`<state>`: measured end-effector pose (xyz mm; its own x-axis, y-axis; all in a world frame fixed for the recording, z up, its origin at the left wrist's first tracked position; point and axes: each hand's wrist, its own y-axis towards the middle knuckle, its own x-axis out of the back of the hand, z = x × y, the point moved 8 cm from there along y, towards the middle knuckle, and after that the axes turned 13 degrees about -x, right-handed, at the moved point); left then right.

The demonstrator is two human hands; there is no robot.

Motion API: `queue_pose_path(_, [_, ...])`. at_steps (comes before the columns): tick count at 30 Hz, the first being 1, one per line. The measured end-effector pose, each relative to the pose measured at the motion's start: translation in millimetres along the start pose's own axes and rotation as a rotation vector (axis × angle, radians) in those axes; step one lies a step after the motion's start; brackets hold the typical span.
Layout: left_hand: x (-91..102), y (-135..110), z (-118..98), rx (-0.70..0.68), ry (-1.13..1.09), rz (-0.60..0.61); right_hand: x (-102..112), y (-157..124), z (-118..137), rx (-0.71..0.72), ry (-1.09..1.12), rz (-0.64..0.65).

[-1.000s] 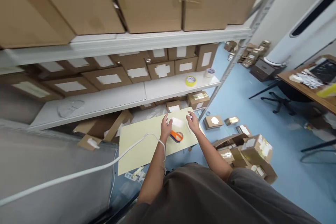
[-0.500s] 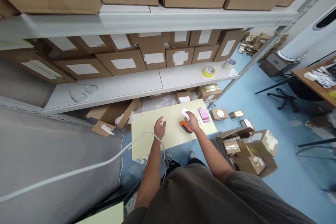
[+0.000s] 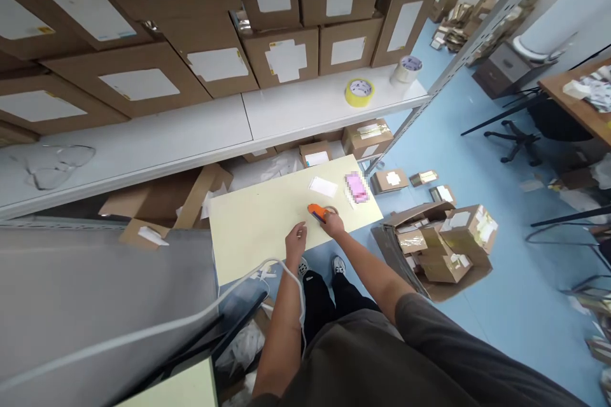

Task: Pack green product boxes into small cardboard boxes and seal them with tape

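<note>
My right hand [image 3: 333, 224] is closed around an orange and dark hand tool [image 3: 317, 211], whose exact kind I cannot make out. A tan curved edge shows beside that hand. My left hand [image 3: 296, 241] is at the near edge of the pale yellow tabletop [image 3: 252, 216], its fingers loosely bent and apart from the thumb, with nothing visible in them. Beyond the tool, a small stack of white paper slips [image 3: 323, 187] lies flat. To its right is a pink, partly blurred object [image 3: 357, 187].
A white shelf [image 3: 191, 130] with labelled cartons [image 3: 286, 57] runs behind the table, bearing a yellow tape roll [image 3: 359, 93] and eyeglasses [image 3: 60, 162]. A large open carton [image 3: 391, 254] of small boxes stands on the floor at right. A white cable [image 3: 191, 318] crosses my left forearm.
My right hand has left the white paper slips on the table and taken hold of the orange tool. My left hand has come nearer the table's front edge. The view has tilted downward.
</note>
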<state>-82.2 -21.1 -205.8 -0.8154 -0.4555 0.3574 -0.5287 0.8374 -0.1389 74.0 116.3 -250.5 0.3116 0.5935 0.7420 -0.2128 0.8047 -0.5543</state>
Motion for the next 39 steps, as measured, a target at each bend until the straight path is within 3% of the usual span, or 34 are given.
queue_pose_path(4, [-14.7,-22,10,0.026,0.008,0.001,-22,10,-7,0.009,0.082,0.024])
queue_pose_path(8, [-10.6,-33,2,0.051,-0.007,-0.037,-11,7,-3,0.038,0.164,0.044])
queue_pose_path(13, [25.6,-20,-40,0.001,-0.027,-0.117,46,-25,23,0.286,0.242,-0.002])
queue_pose_path(19, [96.3,26,-129,-0.178,-0.081,-0.250,140,-84,79,0.612,0.273,-0.097])
queue_pose_path(21, [112.7,43,-164,-0.264,-0.149,-0.189,169,-106,101,0.691,0.249,-0.130])
queue_pose_path(25, [130.9,66,-220,-0.373,-0.292,0.065,213,-141,141,0.775,0.219,-0.200])
queue_pose_path(27, [140.9,72,-236,-0.399,-0.327,0.124,229,-154,156,0.823,0.228,-0.246])
queue_pose_path(30, [159.0,79,-250,-0.457,-0.324,0.111,244,-169,174,0.889,0.249,-0.294])
queue_pose_path(34, [180.3,81,-258,-0.509,-0.312,0.069,252,-178,187,0.883,0.256,-0.345])
queue_pose_path(39, [188.5,82,-261,-0.524,-0.368,0.145,256,-179,198,0.829,0.230,-0.365])
